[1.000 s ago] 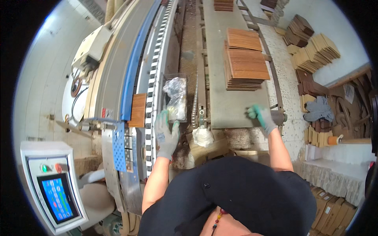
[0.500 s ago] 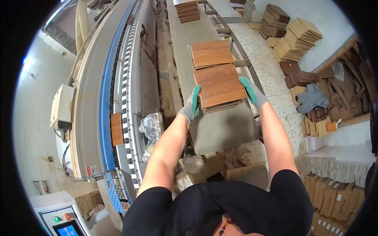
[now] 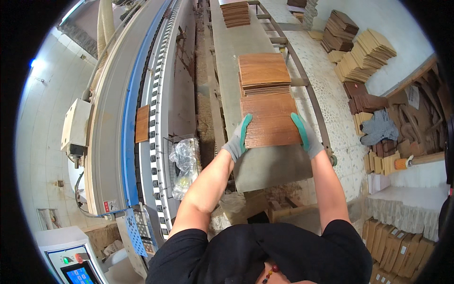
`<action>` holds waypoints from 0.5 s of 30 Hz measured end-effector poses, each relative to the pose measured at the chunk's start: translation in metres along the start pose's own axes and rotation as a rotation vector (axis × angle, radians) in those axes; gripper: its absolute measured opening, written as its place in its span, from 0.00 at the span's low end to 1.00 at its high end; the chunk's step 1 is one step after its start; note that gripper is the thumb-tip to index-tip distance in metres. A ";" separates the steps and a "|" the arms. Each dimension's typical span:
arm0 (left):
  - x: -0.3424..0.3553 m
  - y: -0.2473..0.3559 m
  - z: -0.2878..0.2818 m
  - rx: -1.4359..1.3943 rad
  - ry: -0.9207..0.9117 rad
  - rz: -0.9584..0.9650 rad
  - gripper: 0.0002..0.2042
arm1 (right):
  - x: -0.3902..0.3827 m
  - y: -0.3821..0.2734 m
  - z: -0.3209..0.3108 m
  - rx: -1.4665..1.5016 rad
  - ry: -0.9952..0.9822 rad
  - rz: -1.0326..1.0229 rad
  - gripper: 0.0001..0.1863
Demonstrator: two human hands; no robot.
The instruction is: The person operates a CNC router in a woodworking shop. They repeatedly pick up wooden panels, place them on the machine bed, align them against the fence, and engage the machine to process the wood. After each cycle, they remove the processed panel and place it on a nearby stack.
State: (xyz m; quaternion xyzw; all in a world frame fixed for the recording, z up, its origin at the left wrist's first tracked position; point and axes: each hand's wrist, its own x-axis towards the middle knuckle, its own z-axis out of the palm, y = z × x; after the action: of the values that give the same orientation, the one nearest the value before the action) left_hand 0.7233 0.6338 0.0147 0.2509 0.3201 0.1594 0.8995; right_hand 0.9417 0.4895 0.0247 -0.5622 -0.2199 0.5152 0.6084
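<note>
My left hand (image 3: 240, 136) and my right hand (image 3: 307, 136), in grey gloves with green palms and fingers, press against opposite sides of a block of brown wooden boards (image 3: 271, 120). Both hands are closed on it, fingers along the edges. Only the top board's wood-grain face shows well; how many lie beneath is hidden. Just beyond it, a second stack of boards (image 3: 264, 70) rests on the long grey bench (image 3: 272, 168), its near edges showing as thin layers. A third, darker stack (image 3: 234, 14) sits at the bench's far end.
To the left runs a long machine (image 3: 111, 123) with a blue rail and a black-and-white chain track, carrying one brown board (image 3: 142, 124). A wire basket with clear plastic (image 3: 182, 163) stands beside it. Board piles (image 3: 364, 54) and a grey cloth (image 3: 379, 128) lie on the right.
The held boards have come toward me, and the near edges of the stack behind now show. On the machine, the single board has moved away along the track.
</note>
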 end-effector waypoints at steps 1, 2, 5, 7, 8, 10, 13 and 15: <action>-0.004 -0.005 -0.005 -0.014 -0.036 -0.013 0.30 | -0.011 0.000 0.000 0.018 0.010 0.031 0.32; -0.007 -0.009 -0.009 -0.022 -0.064 -0.023 0.30 | -0.019 0.001 0.001 0.042 -0.008 0.040 0.34; -0.014 -0.019 -0.012 -0.049 -0.061 -0.013 0.31 | -0.027 0.005 0.005 -0.036 0.120 -0.007 0.34; -0.014 -0.020 -0.011 -0.057 -0.014 -0.014 0.32 | -0.025 0.009 0.007 0.072 0.099 -0.001 0.33; -0.013 -0.019 -0.010 -0.058 -0.005 -0.025 0.31 | -0.023 0.011 0.008 0.139 0.090 0.008 0.33; -0.011 -0.015 -0.007 -0.059 0.008 -0.052 0.31 | -0.018 0.013 0.008 0.144 0.138 0.003 0.33; -0.011 -0.011 0.000 -0.040 0.001 -0.023 0.30 | -0.012 0.011 0.002 0.210 0.072 0.018 0.32; -0.014 -0.006 0.002 -0.024 -0.017 -0.088 0.31 | -0.010 0.008 -0.003 0.203 0.045 0.026 0.32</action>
State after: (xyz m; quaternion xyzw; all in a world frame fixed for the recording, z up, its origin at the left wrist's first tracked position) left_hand 0.7151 0.6221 0.0195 0.2270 0.3210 0.1216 0.9114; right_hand 0.9375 0.4784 0.0198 -0.5119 -0.1455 0.5300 0.6602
